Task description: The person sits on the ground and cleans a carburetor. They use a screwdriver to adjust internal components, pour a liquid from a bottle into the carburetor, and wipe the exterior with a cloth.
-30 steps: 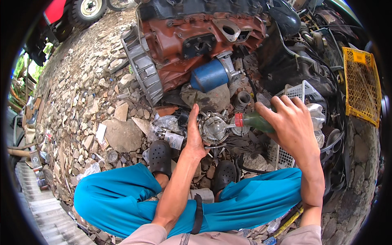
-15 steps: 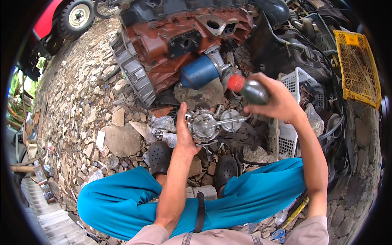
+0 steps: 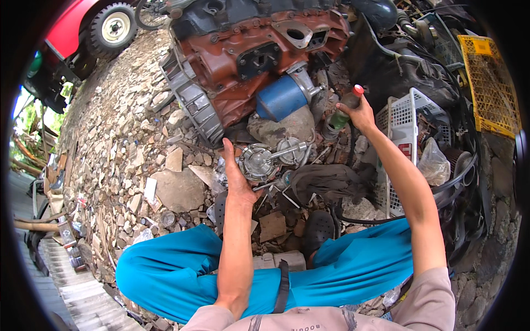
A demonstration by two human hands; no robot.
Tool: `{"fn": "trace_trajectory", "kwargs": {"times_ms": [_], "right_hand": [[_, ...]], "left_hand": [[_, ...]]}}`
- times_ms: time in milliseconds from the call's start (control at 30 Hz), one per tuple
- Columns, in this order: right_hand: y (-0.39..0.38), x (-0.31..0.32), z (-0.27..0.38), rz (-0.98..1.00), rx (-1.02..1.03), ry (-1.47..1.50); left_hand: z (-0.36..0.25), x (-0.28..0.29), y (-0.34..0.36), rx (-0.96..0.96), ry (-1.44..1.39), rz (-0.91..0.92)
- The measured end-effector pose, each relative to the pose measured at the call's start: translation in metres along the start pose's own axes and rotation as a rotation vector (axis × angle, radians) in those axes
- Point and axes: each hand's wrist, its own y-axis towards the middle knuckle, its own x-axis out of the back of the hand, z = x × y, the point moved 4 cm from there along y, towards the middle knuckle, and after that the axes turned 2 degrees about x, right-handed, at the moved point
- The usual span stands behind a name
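Observation:
My left hand [image 3: 239, 182] holds the round metal pump [image 3: 257, 161] from its left side and underneath, thumb raised beside it. A second, smaller round housing [image 3: 289, 149] is attached at its right. My right hand [image 3: 360, 116] grips a green plastic bottle [image 3: 339, 119] with a red cap, upright just right of the blue cylindrical filter [image 3: 279, 99] on the rust-red engine block [image 3: 221, 66]. A dark rag [image 3: 326, 182] lies below and right of the pump.
A white plastic crate [image 3: 397, 165] with assorted parts and a yellow crate [image 3: 483, 83] are at the right. Stony ground [image 3: 132, 138] spreads leftward. A red vehicle [image 3: 63, 30] stands at upper left; corrugated sheet [image 3: 72, 292] edges the lower left.
The bottle has moved from pouring over the pump up and rightward, now upright beside the filter. The pump in my left hand has shifted slightly left.

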Motion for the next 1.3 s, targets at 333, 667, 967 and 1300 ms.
{"fn": "trace_trajectory", "kwargs": {"times_ms": [333, 667, 967, 1300], "right_hand": [[0.004, -0.053, -0.070, 0.022, -0.265, -0.163], [-0.046, -0.098, -0.069, 0.648, -0.577, -0.404], [-0.236, -0.252, -0.001, 0.739, 0.982, -0.572], [-0.252, -0.248, 0.027, 0.640, 1.132, -0.589]], "left_hand": [[-0.011, 0.025, 0.011, -0.031, 0.049, -0.085], [-0.016, 0.039, 0.013, -0.042, 0.033, -0.098], [-0.007, 0.031, 0.020, -0.003, -0.045, -0.061], [-0.025, 0.005, -0.002, -0.055, -0.114, 0.046]]}}
